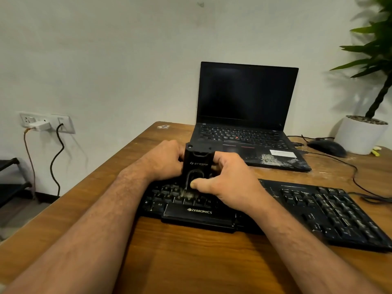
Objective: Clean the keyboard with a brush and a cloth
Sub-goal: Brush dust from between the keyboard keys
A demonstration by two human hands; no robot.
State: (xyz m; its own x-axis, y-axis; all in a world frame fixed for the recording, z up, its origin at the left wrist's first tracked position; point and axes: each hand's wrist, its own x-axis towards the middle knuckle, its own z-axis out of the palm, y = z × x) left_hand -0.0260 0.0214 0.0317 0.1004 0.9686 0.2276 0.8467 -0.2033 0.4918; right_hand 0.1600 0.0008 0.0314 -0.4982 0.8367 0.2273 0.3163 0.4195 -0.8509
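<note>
Wooden desk (191, 251): laptop (248, 115) behind keyboard (318, 206)

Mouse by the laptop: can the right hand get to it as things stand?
Probably yes, once free. The right hand grips the brush over the keyboard; the mouse sits beyond on open table, only its cable nearby.

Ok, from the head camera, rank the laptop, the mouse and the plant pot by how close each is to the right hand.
From the right hand:
1. Laptop, just behind the hand.
2. Mouse, farther right on the table.
3. Plant pot, far right, beyond the mouse.
</note>
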